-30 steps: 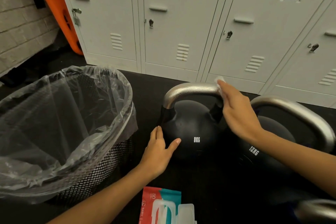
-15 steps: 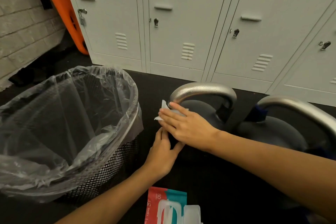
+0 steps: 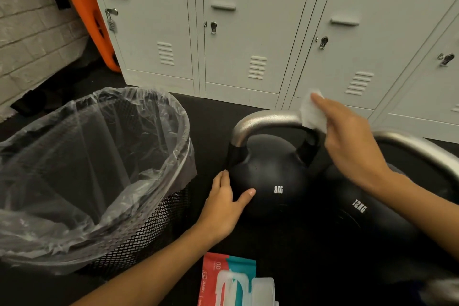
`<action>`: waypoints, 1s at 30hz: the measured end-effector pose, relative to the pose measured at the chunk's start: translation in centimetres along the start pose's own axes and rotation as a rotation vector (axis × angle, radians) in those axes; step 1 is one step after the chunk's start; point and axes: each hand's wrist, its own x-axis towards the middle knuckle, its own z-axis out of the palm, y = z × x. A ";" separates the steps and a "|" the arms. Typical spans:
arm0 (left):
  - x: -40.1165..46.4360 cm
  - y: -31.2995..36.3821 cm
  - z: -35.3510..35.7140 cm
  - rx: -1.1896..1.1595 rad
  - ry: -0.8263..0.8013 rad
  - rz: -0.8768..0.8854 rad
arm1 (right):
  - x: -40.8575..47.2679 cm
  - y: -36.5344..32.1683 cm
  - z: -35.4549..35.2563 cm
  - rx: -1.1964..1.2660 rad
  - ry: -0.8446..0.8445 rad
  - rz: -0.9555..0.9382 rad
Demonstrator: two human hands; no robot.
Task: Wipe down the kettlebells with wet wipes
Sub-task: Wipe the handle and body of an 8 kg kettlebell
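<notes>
A black kettlebell marked 8KG [image 3: 268, 171] with a silver handle stands on the dark floor. My left hand [image 3: 226, 204] rests flat against its lower left side, fingers apart. My right hand [image 3: 352, 141] presses a white wet wipe [image 3: 311, 113] onto the right end of the silver handle. A second black kettlebell marked 12KG [image 3: 365, 208] lies just to the right, partly under my right forearm, its silver handle arching behind my wrist.
A mesh waste bin with a clear plastic liner [image 3: 99, 171] stands close on the left. A red and teal wet wipe pack [image 3: 236, 281] with its lid open lies at the bottom edge. Grey lockers [image 3: 248, 32] line the back; an orange object [image 3: 82, 7] leans at the left.
My right hand has swept the wipe from the left end of the 8KG handle across to its right end. The left hand has stayed on the bell's side.
</notes>
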 end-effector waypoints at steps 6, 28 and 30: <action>0.2 0.2 -0.4 0.016 0.009 -0.004 | 1.0 0.5 -0.2 0.146 -0.181 0.233; 0.4 1.8 -1.6 -0.169 0.231 0.051 | -0.2 -5.7 8.1 -0.893 -0.267 -0.970; 0.4 1.9 -1.5 -0.190 0.222 0.021 | -0.8 -5.0 7.6 -0.728 -0.228 -0.973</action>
